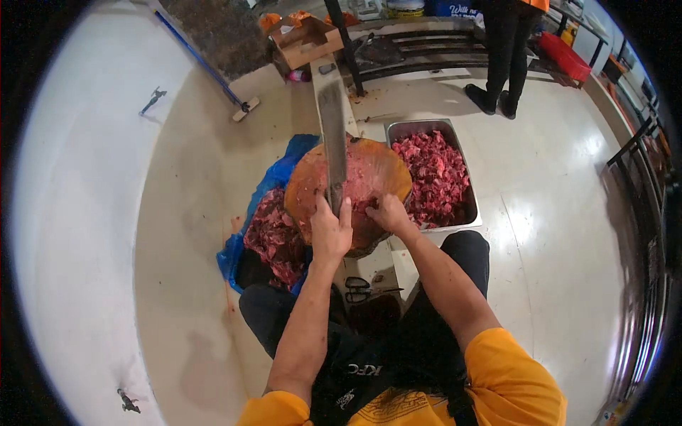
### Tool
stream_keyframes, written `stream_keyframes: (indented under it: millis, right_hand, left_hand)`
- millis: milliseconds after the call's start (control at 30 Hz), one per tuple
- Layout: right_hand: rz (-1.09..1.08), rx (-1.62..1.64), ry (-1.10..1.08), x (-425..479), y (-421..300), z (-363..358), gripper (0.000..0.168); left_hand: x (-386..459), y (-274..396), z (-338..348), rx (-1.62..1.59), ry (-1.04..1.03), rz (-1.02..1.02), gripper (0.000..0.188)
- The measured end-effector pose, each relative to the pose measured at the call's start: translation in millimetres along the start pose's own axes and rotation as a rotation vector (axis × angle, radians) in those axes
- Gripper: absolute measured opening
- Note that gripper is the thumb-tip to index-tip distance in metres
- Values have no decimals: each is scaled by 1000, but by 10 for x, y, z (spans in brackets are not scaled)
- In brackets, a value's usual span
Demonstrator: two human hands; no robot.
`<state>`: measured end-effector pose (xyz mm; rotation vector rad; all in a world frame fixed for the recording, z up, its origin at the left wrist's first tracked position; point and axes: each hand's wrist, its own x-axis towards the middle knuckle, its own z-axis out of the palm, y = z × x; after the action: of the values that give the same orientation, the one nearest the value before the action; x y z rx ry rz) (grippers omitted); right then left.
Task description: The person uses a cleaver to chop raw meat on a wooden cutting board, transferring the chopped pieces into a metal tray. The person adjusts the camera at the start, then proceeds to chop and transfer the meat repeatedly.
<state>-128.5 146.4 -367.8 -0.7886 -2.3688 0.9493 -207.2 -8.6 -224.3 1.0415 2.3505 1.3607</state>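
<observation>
My left hand (pixel 331 231) grips a long, broad-bladed knife (pixel 334 128), its blade pointing away from me above a round wooden chopping block (pixel 391 173). Over the block's right side, the curled fingers of my right hand (pixel 391 214) close on a small bit of raw red meat (pixel 363 206). Scraps and a wet red smear mark the wood. To the block's left, larger chunks of raw meat (pixel 274 234) lie on blue plastic sheeting (pixel 232 258). At the right, a rectangular steel pan (pixel 475 215) holds a heap of small cut meat pieces (pixel 434 175).
Black-handled scissors (pixel 358 290) lie between my knees. Beyond the block are a cardboard box (pixel 306 42), a blue-handled floor squeegee (pixel 200 58) and a dark metal post (pixel 349 48). Another person's legs (pixel 503 53) stand at the back right, near a red container (pixel 565 57).
</observation>
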Motion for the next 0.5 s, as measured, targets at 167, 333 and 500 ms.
stream_keyframes:
  millis: [167,333,500]
  right_hand:
    - [-50,19,36,23,91,67,37]
    - [-95,90,54,42,79,57,37]
    - [43,-13,-36,8,103,-87,33]
  left_hand:
    - [-87,-437,226,318,-59,-99,49]
    - [-188,-722,157,273,-211,-247,45]
    - [-155,163,-6,-23,85,85,39]
